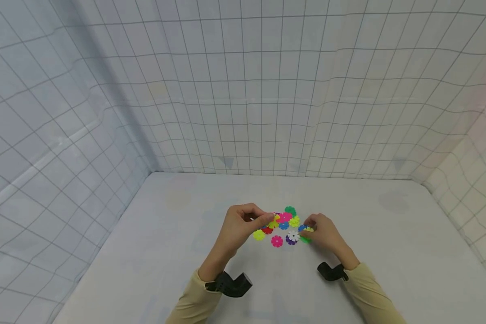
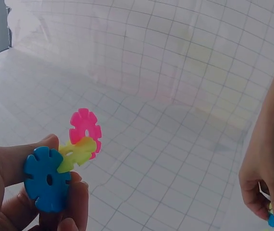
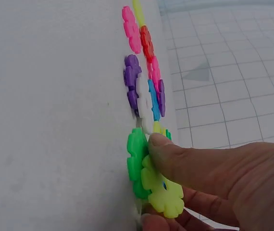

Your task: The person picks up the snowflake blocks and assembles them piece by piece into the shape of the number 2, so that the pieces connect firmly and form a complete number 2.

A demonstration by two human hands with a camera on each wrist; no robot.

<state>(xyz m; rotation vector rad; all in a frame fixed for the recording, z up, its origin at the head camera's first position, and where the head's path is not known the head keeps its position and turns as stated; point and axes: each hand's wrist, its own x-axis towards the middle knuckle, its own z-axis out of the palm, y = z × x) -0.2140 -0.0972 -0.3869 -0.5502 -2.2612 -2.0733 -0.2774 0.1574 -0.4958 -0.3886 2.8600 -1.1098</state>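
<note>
My left hand [image 1: 235,227], raised above the table, pinches a blue flower-shaped interlocking disc [image 2: 40,175]. Slotted into it is a yellow disc [image 2: 81,153], which in turn joins a pink disc [image 2: 82,120]. At the right side of the spread discs, my right hand [image 1: 326,231] has its thumb and fingers around the edge of a yellow-green disc [image 3: 166,201]. Under this lies a green disc [image 3: 135,159], with a bit of blue showing behind. The right fingertips are partly hidden. Close to the right thumb are a white disc [image 1: 293,235] and a purple disc [image 3: 130,82].
Several more loose discs lie between the hands, among them a pink disc [image 1: 277,241], a yellow disc [image 1: 258,235], a red disc [image 3: 147,44] and a dark green disc [image 1: 290,210]. They rest on a white table [image 1: 178,252]. Grid-patterned sheets [image 1: 243,90] enclose its back and sides.
</note>
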